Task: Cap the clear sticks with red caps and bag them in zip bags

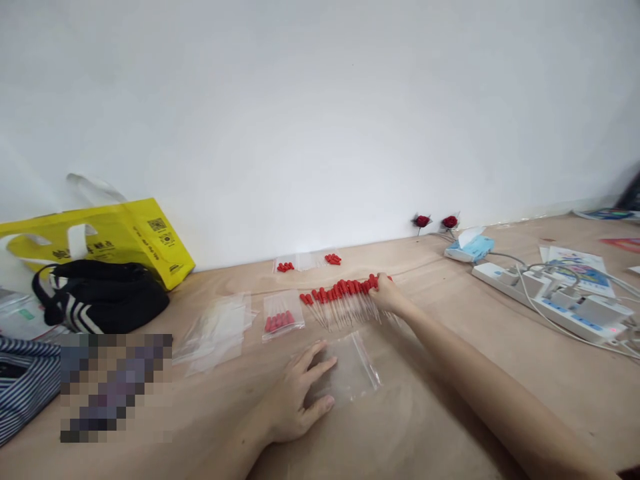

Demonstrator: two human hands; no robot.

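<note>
My left hand (303, 393) lies with its fingers spread on the edge of a clear zip bag (347, 367), which rests flat on the table. At the right end of a row of thin pale sticks with red tips (343, 289), my right hand (389, 295) has its fingers closed around a red tip. Its fingertips are partly hidden, so how many sticks it holds is unclear. Left of the row lies a small zip bag with several red-tipped pieces (281, 321). Beside that is a stack of clear bags (220, 327).
Two more bags with red-tipped pieces (286, 267) lie by the wall. On the left are a yellow bag (160, 233) and a black pouch (120, 293). A white power strip (555, 300) with cables, a tissue pack (469, 248) and two dark red flowers (450, 221) are at the right.
</note>
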